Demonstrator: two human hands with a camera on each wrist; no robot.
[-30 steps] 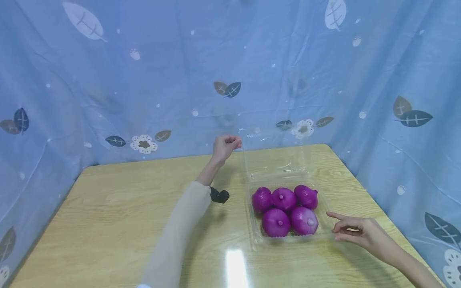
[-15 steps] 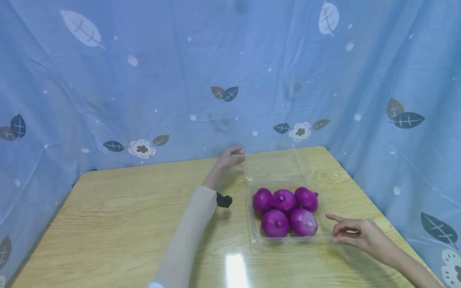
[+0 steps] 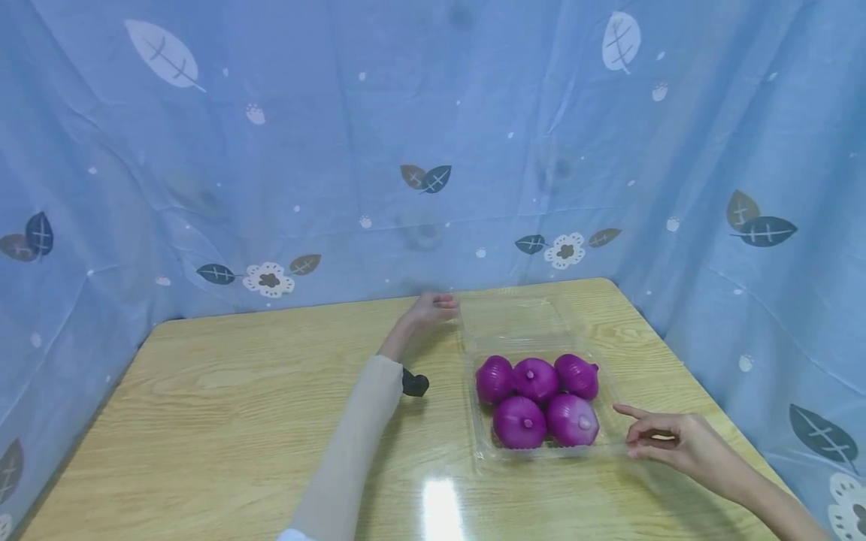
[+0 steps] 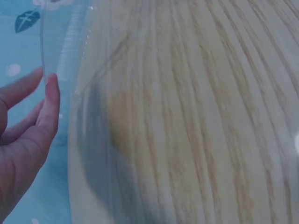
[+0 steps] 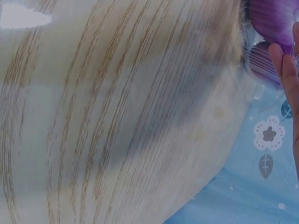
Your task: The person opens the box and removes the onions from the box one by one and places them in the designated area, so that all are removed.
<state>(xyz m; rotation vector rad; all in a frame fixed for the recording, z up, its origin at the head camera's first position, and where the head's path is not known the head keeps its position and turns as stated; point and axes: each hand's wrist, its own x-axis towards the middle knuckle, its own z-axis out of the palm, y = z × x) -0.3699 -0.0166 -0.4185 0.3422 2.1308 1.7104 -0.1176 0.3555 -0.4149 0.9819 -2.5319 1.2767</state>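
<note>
"What does the head view show?"

"A clear, shallow plastic tray [image 3: 612, 422] rests on the pale wood-grain worktop [image 3: 237, 421], right of centre. Its long axis runs left to right and its open mouth faces up. The clear plastic lid [image 3: 517, 319] joins it along the far side and lies folded back toward the worktop's far edge."

"And inside?"

"Five shiny, round, purple onions [image 3: 535, 379]: three in the far row, two in the near. The far right one points its tip to the right; the near two turn their nubs up and toward the near side."

"Who's holding what?"

"The left hand [image 3: 429, 309], below a cream sleeve [image 3: 352, 451], is at the lid's left edge. The right hand [image 3: 679, 442] is at the tray's near right corner, forefinger stretched left, thumb and other fingers pinching the corner."

"Left wrist view?"

"The lid's thin edge runs between the left thumb and fingers, which pinch it. Past the worktop's edge hangs the blue curtain with printed leaves and flowers [image 3: 304, 98]."

"Right wrist view?"

"The right fingers show nearly straight, close together, beside two onions at the upper right. The frame cuts the hand off, so I cannot tell its grip from there."
</note>
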